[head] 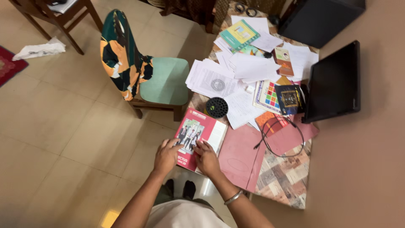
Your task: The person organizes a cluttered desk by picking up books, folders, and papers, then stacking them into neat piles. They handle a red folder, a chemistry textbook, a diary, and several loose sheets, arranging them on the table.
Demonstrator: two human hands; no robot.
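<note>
While both hands lay on it, the glossy red booklet point(198, 137) sat at the desk's point(287, 177) near left corner, overhanging the edge, its long axis running from the near edge towards the black round holder point(217, 107). The left hand point(166, 156) lay flat, fingers loosely spread, on the cover's lower left; the right hand point(206, 157) pressed beside it, fingers together. A pink folder point(242, 158) lay just right. Loose white papers point(215, 80) covered the far left part.
</note>
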